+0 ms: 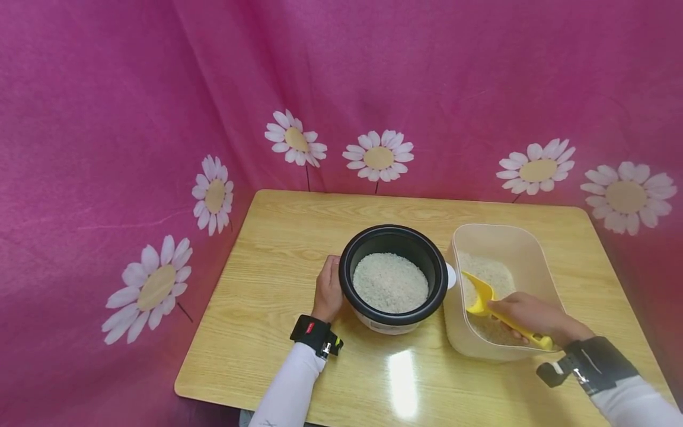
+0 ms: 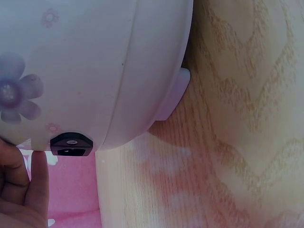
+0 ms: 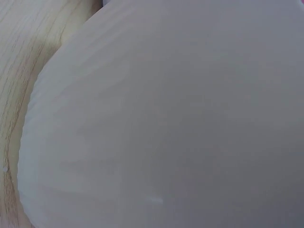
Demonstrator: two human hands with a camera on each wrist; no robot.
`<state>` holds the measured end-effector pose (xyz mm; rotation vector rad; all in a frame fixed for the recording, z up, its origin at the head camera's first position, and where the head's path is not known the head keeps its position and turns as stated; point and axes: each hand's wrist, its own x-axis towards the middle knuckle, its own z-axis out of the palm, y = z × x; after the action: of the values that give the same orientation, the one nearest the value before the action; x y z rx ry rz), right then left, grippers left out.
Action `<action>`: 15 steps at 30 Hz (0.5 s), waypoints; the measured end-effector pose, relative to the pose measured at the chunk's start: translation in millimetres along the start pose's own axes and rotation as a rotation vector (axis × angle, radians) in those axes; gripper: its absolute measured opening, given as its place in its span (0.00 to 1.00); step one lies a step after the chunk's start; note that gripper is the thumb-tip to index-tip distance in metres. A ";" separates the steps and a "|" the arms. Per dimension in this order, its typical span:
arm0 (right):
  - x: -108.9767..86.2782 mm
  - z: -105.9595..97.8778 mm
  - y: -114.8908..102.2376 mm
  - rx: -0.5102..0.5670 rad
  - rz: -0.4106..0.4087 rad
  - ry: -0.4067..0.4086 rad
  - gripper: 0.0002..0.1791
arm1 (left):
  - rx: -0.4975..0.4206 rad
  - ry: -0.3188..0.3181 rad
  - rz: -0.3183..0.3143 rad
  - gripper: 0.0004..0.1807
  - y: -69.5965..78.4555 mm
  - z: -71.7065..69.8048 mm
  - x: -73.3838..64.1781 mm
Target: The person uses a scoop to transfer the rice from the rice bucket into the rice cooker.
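Observation:
A rice cooker (image 1: 376,323) with a black inner pot (image 1: 392,237) stands in the middle of the table, and white rice (image 1: 391,283) lies in the pot. My left hand (image 1: 328,290) holds the cooker's left side just below the rim; in the left wrist view its fingers (image 2: 39,183) touch the white, flower-printed wall near a black power socket (image 2: 71,144). My right hand (image 1: 528,314) grips the handle of a yellow scoop (image 1: 482,293). The scoop's head is inside a beige bin (image 1: 501,234), above more rice (image 1: 491,273). The bin's pale outer wall (image 3: 156,114) fills the right wrist view.
A white side handle (image 1: 451,276) of the cooker sits close beside the bin. The wooden table (image 1: 288,237) has rounded corners. A pink cloth (image 1: 453,89) printed with daisies hangs behind it and along its sides.

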<state>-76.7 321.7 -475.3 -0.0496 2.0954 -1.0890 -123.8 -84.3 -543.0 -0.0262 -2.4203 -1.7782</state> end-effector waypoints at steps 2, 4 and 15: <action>-0.2 -0.4 0.0 0.005 -0.003 0.001 0.25 | -0.003 -0.007 -0.005 0.20 1.1 -0.6 0.1; -0.4 -0.7 0.2 0.012 -0.008 0.002 0.25 | -0.004 -0.015 -0.012 0.20 1.7 -0.9 0.1; -0.8 -3.4 1.0 0.021 -0.011 0.022 0.27 | -0.025 -0.015 -0.052 0.21 1.3 0.2 -1.2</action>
<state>-78.0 324.9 -474.3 -0.0397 2.1055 -1.1225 -122.5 -83.7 -542.0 0.0207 -2.4309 -1.8363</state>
